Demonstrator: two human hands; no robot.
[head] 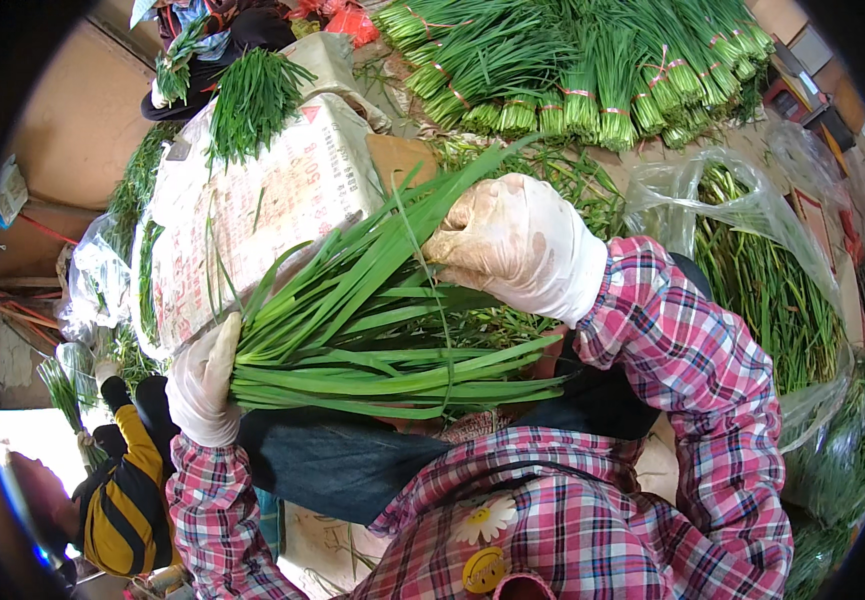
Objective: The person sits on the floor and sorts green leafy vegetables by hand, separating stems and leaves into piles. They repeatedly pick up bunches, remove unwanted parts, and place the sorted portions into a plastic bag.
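Observation:
A loose bunch of long green leafy stalks, probably garlic chives (372,322), lies across in front of me above my lap. My left hand (207,382), in a white glove, grips its stem end at the left. My right hand (515,244), in a stained white glove, has its fingers curled at the leaves on the upper right; several leaves pass behind its fingertips. Whether it pinches some of them is hidden. Beyond the bunch, a printed white woven sack (275,217) covers a raised surface, with a smaller pile of chives (256,101) at its far end.
Tied chive bundles (590,75) are heaped at the top. A clear plastic bag of greens (766,277) stands to the right, and loose trimmings (552,172) cover the floor ahead. One person (128,487) is at lower left; another (245,30), holding greens, is at upper left.

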